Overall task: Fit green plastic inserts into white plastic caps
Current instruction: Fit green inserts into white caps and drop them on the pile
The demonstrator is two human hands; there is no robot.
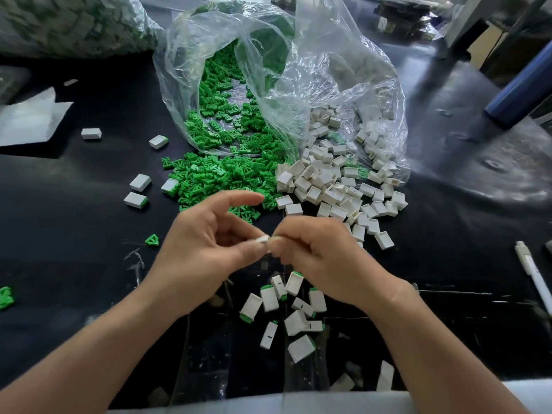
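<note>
Here, a white cap (264,239) is pinched between curled fingertips of the left hand (206,246) and right hand (322,252). Its green insert is hidden and should be pressed in squarely.

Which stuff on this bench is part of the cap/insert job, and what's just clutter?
In the job:
left hand and right hand, both pinching one white cap
green inserts
empty caps
fitted caps by the wrists
clear bags that the parts spill from

Lying about:
white pen
blue cylinder
white sheet
stuffed bag, contents blurred
</note>
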